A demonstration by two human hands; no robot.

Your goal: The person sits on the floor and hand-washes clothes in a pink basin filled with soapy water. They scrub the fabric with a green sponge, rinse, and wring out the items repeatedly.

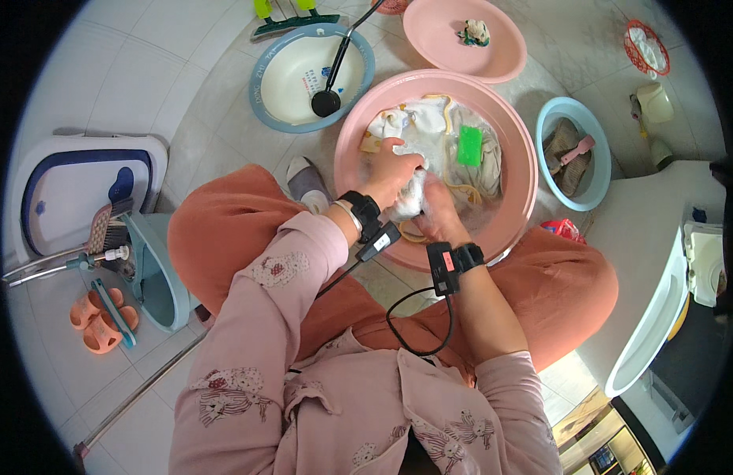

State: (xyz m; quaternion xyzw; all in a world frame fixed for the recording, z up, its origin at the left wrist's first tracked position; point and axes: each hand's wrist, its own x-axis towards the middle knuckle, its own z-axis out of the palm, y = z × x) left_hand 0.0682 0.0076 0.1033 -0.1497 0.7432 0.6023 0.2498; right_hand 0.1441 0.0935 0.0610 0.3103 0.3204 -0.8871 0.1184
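Note:
Both hands are over a large pink plastic basin of sudsy water between my knees. My left hand grips a bunched, foamy white cloth from above, thumb and fingers curled on it. Against the cloth's right side is my right hand, its fingertips partly hidden by cloth and suds; it holds that same cloth. White fabric with yellow trim and a greyish cloth lie wet in the basin. A bright green rectangular block, possibly soap, rests on them.
A blue-rimmed basin with a black shower head stands beyond, beside a smaller pink basin holding a small cloth. At right, a light-blue basin contains a brown item and a pink-handled brush. A folding tub is at left.

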